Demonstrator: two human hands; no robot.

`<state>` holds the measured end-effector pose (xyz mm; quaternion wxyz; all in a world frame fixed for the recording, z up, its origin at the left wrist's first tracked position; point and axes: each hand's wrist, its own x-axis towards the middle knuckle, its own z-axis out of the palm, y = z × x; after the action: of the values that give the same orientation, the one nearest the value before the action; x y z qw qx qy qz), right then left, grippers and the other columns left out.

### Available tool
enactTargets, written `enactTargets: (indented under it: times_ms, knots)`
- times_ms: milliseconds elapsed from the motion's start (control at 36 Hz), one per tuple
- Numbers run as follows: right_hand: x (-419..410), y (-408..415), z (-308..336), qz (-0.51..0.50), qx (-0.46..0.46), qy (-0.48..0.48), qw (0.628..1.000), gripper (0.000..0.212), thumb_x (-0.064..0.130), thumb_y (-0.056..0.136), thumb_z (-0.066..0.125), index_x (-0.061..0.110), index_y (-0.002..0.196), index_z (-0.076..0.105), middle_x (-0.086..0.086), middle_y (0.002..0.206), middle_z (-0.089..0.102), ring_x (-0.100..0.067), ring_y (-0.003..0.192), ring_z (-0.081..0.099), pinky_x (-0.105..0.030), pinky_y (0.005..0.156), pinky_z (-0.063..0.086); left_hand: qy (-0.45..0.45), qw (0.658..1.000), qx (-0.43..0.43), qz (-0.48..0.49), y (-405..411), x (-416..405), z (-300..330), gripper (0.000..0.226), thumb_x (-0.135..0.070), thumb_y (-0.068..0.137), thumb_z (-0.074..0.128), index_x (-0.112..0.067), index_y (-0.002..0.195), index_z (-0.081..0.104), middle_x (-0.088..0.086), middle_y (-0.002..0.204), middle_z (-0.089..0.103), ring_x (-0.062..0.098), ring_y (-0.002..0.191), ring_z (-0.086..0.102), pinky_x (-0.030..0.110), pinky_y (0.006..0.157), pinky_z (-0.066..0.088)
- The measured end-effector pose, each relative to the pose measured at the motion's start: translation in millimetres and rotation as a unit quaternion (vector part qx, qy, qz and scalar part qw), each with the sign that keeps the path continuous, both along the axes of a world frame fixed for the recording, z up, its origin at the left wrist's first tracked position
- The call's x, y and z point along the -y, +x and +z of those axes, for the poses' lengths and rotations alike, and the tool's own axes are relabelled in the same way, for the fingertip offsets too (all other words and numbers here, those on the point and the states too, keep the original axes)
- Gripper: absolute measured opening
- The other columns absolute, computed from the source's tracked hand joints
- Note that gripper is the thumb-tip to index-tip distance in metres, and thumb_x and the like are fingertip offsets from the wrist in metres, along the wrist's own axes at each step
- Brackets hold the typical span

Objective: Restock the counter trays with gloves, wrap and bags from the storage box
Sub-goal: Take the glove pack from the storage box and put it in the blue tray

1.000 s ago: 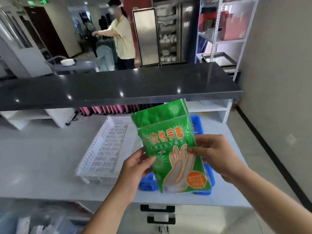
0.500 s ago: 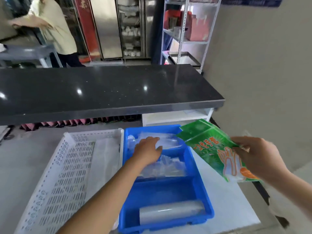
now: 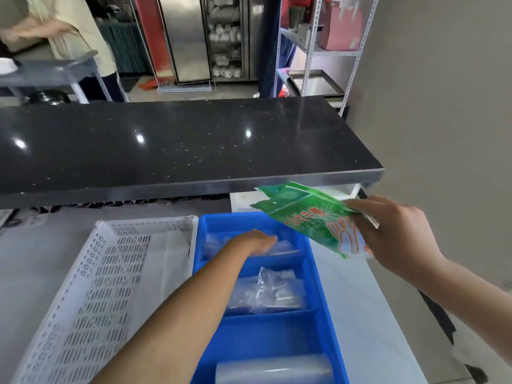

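— Where is the green pack of gloves (image 3: 307, 217)?
— It is up in the air, tilted, over the far right corner of the blue tray (image 3: 314, 275). The right hand (image 3: 399, 234) has its fingers closed tight on the pack's one end.
— And the other hand?
— The left hand (image 3: 256, 241) is down in the far part of the blue tray, palm down on some clear plastic bags (image 3: 279, 248). I cannot tell if it is gripping them.
— What else is in the tray?
— More clear bags (image 3: 266, 293) in the middle part, and a roll of wrap (image 3: 274, 370) in the near part.
— What is beside it?
— A white tray with holes (image 3: 91, 286) touches its left side. Both sit on a pale counter (image 3: 368, 314), under a black shelf top (image 3: 177, 145).
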<state>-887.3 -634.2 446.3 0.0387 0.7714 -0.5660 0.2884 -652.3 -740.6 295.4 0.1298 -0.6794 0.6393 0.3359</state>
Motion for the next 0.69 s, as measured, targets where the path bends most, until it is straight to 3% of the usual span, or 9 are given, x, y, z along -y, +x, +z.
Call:
enactTargets:
  times_ms: [83,139,250,361,472,583,694]
  knots:
    - [19.9,19.4,0.0,0.052,-0.016,-0.016,0.998,0.031,-0.004,0.074,0.075,0.013,0.098,0.078,-0.008,0.080,0.075,-0.034,0.063,0.068,-0.040,0.051,0.055,0.014,1.000,0.009,0.010,-0.9,-15.3,0.9,0.079,-0.067,0.093,0.021,-0.014,0.150,0.038,0.012,0.160,0.031,0.036,0.141,0.037,0.047,0.111,0.031]
    - [32.3,37.3,-1.8,0.081,-0.022,-0.030,0.996,0.029,-0.003,0.073,0.076,0.013,0.097,0.079,-0.009,0.079,0.075,-0.036,0.066,0.070,-0.040,0.051,0.055,0.004,1.000,0.013,0.016,-2.6,-24.7,-0.2,0.083,-0.071,0.090,0.019,-0.015,0.146,0.043,0.014,0.157,0.036,0.037,0.139,0.041,0.047,0.108,0.033]
    - [55.2,77.7,-15.2,0.134,-0.062,-0.017,0.989,0.027,0.003,0.076,0.073,0.015,0.099,0.078,-0.009,0.077,0.073,-0.037,0.070,0.068,-0.038,0.052,0.050,-0.041,0.999,0.034,-0.002,-6.6,-40.6,-3.0,0.083,-0.070,0.089,0.011,-0.018,0.140,0.051,0.013,0.150,0.046,0.035,0.132,0.047,0.048,0.104,0.035]
    - [81.1,116.7,-43.2,0.139,-0.177,0.045,0.973,0.033,0.010,0.084,0.057,0.024,0.111,0.069,-0.002,0.096,0.069,-0.031,0.093,0.064,-0.030,0.060,0.040,-0.062,0.997,0.043,-0.015,-8.4,-48.9,-4.8,0.082,-0.072,0.087,0.007,-0.027,0.138,0.053,0.010,0.147,0.049,0.034,0.133,0.046,0.056,0.106,0.029]
    - [94.7,143.8,-71.3,0.140,-0.241,0.127,0.952,0.034,0.007,0.081,0.056,0.025,0.108,0.066,0.000,0.101,0.067,-0.028,0.098,0.062,-0.029,0.062,0.031,-0.094,0.995,0.041,-0.017,-7.2,-54.2,-11.2,0.083,-0.078,0.086,0.007,-0.032,0.140,0.051,0.006,0.143,0.055,0.030,0.131,0.049,0.049,0.102,0.035]
    - [106.3,155.2,-91.4,0.140,-0.236,0.196,0.941,0.046,0.003,0.081,0.052,0.032,0.113,0.067,0.000,0.099,0.070,-0.029,0.097,0.064,-0.031,0.066,0.033,-0.105,0.995,0.001,0.001,-4.7,-64.4,-5.2,0.077,-0.074,0.088,0.014,-0.026,0.121,0.063,0.006,0.122,0.067,0.031,0.118,0.056,0.046,0.099,0.035]
    - [115.7,152.1,-96.7,0.114,-0.198,0.176,0.957,0.057,-0.001,0.082,0.050,0.028,0.131,0.056,-0.005,0.112,0.070,-0.030,0.106,0.062,-0.034,0.072,0.042,-0.167,0.985,0.021,-0.043,3.8,-80.1,6.6,0.059,-0.062,0.094,0.029,-0.021,0.126,0.057,0.010,0.127,0.062,0.033,0.121,0.052,0.047,0.103,0.034]
